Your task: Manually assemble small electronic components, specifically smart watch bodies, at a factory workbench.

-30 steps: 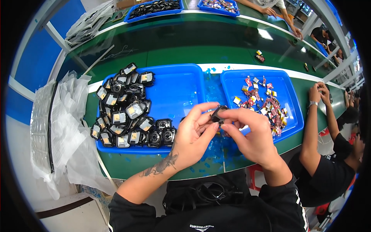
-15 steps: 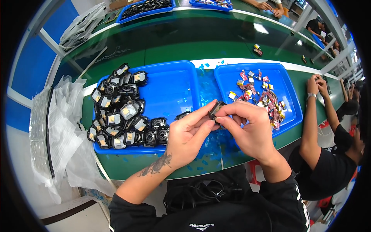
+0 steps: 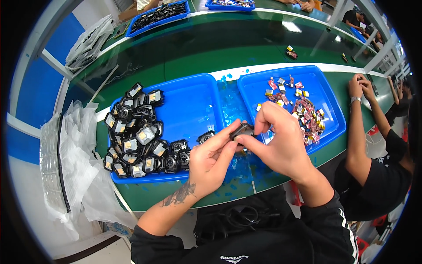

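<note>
In front of my chest, between the two blue trays, a small black watch case [image 3: 243, 130] is held up with its flat face showing. My left hand [image 3: 209, 160] grips it between thumb and fingers from the left. My right hand [image 3: 283, 143] is closed at its right side, the thumb pressed to the near edge and the bent index finger by the right edge. The left blue tray [image 3: 189, 99] carries a heap of black watch cases [image 3: 144, 135], some showing round backs. Small red, white and yellow electronic parts [image 3: 305, 116] lie in the right blue tray [image 3: 327, 94].
Blue film scraps [image 3: 235, 108] litter the green bench [image 3: 184, 57] between the trays. Clear plastic packing sheets [image 3: 79, 154] stand at the left. A co-worker's arms [image 3: 362, 127] rest at the right. More filled trays [image 3: 160, 15] sit across the bench.
My right index finger has lifted and bent away from the watch case, which is turned to show more of its flat face. The whole view has shifted slightly.
</note>
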Motion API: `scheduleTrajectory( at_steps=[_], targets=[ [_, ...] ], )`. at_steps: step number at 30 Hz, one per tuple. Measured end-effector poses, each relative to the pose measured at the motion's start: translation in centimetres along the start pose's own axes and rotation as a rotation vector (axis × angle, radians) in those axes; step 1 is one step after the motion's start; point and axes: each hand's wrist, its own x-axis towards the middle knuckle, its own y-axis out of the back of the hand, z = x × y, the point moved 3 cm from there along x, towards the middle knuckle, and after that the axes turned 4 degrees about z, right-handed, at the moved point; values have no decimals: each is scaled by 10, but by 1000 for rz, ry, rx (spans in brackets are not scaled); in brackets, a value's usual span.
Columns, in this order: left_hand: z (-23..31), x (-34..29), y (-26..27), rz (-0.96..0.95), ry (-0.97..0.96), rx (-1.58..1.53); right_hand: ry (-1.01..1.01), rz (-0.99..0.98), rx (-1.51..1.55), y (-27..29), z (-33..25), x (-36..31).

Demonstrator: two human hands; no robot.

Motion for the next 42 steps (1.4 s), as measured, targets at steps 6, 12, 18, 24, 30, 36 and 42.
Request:
scheduleTrajectory(
  at_steps=[6,12,18,24,30,36,42],
  targets=[
    [0,8,9,156,54,-236,-306,-25,478,2,21,-21],
    [3,5,5,102,-36,-69,-369,-83,590,-4,23,-31],
    [14,5,3,1,-505,608,-446,-150,841,0,28,-35],
    [18,2,3,11,-588,710,-497,-220,724,0,26,-36],
    [18,3,3,-72,-530,699,-160,-41,366,3,15,-41],
    [-6,2,3,-72,112,106,-155,56,460,-3,16,-52],
    [-9,1,3,-39,178,-36,-228,60,523,-9,18,-52]
  ],
)
